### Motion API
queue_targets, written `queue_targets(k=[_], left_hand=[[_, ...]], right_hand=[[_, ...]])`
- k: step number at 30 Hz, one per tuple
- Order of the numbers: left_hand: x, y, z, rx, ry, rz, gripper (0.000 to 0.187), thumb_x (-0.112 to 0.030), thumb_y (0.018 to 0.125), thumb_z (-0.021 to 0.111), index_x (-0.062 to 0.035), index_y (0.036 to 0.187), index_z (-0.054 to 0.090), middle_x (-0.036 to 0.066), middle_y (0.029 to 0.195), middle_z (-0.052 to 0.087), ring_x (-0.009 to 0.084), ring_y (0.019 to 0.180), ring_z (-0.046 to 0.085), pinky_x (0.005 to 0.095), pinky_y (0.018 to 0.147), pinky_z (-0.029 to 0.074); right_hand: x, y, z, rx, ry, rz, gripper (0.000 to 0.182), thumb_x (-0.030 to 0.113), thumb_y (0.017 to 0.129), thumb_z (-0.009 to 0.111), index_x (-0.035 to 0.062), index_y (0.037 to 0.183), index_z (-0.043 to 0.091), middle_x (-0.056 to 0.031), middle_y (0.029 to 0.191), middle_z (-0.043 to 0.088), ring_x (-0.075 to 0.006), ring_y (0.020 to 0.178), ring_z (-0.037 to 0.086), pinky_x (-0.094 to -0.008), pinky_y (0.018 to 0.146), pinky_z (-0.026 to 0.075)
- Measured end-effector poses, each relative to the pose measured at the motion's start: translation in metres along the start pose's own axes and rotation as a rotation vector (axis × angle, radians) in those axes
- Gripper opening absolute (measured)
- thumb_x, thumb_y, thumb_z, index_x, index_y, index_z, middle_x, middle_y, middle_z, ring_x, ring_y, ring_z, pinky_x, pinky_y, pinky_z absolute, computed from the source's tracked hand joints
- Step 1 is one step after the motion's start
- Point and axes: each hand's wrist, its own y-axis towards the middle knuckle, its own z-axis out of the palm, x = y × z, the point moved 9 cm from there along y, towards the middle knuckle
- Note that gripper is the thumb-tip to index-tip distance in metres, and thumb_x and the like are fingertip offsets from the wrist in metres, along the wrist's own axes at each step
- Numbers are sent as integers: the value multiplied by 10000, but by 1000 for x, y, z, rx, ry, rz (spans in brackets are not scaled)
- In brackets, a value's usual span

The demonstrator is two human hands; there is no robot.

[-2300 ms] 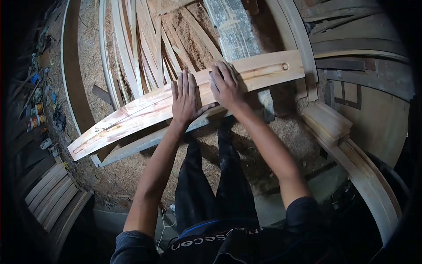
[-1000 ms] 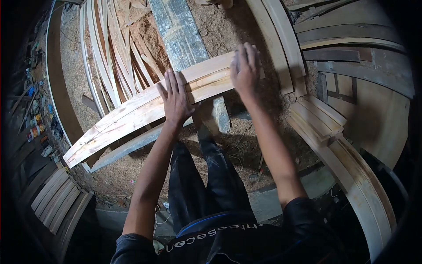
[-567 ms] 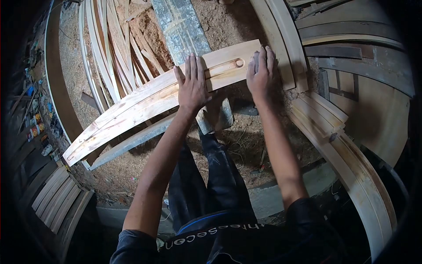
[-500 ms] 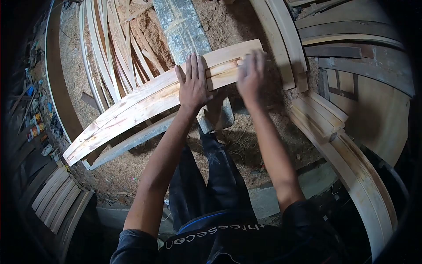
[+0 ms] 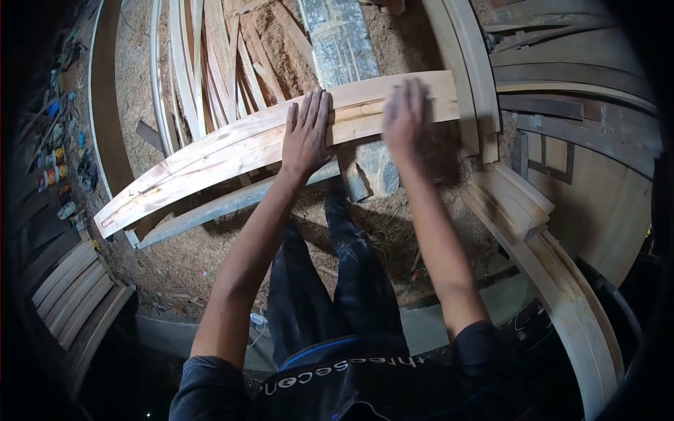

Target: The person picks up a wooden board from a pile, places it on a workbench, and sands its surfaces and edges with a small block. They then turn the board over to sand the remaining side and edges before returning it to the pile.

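Across a paint-spotted beam (image 5: 342, 45) lies a long, curved pale wooden piece (image 5: 232, 149) with a raised or grooved line along its length. My left hand (image 5: 306, 137) rests flat on its middle, fingers stretched out and pointing away from me. Over the right part of the same piece is my right hand (image 5: 405, 119), its fingers smeared by motion. Whether that hand holds anything is hidden by the blur.
Thin wood strips (image 5: 210, 70) lie over sawdust at the upper left. Curved boards (image 5: 467, 63) stand close to the piece's right end. More curved boards are stacked at lower right (image 5: 562, 295) and lower left (image 5: 74, 295).
The view has shifted, so the beam and wooden piece appear farther right and the piece less tilted. My left hand stays flat on the wood; my right hand is blurred in both frames.
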Motion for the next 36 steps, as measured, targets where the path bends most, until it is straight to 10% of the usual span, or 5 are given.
queue_targets(k=[5, 10, 21, 31, 36], left_hand=[[27, -13, 12, -290, 179, 19, 1200, -440, 728, 842, -62, 1648, 171, 141, 1710, 215, 298, 1589, 195, 503, 1283, 149], [68, -47, -14, -83, 7, -46, 1229, -507, 716, 850, -83, 1651, 174, 126, 1709, 220, 305, 1581, 210, 516, 1275, 179], [139, -93, -21, -94, 47, -143, 1246, -489, 697, 879, -93, 1651, 183, 114, 1703, 237, 284, 1584, 207, 521, 1275, 176], [203, -141, -38, -126, -81, -229, 1343, -492, 650, 901, -67, 1654, 117, 127, 1718, 189, 300, 1584, 194, 518, 1280, 175], [240, -164, -36, -181, -35, -229, 1307, -503, 652, 897, -47, 1638, 171, 147, 1699, 232, 288, 1575, 221, 510, 1275, 185]], right_hand=[[129, -32, 31, 93, 162, -178, 436, 156, 949, 580, -3, 1355, 589, -256, 1403, 543, -482, 1378, 460, -579, 1179, 350], [50, -3, 33, -37, -22, -82, 481, 156, 941, 621, -10, 1390, 580, -236, 1455, 522, -449, 1331, 498, -515, 1137, 399], [238, -46, 91, 111, 156, -247, 466, 150, 940, 624, 11, 1383, 582, -236, 1409, 562, -442, 1342, 499, -542, 1168, 382], [226, -31, 81, 52, -75, -30, 471, 155, 929, 641, 22, 1377, 577, -163, 1386, 553, -368, 1274, 545, -479, 1076, 470], [363, -74, 139, 132, 99, -258, 409, 156, 918, 643, 44, 1310, 622, -183, 1372, 582, -394, 1256, 567, -498, 1102, 466]])
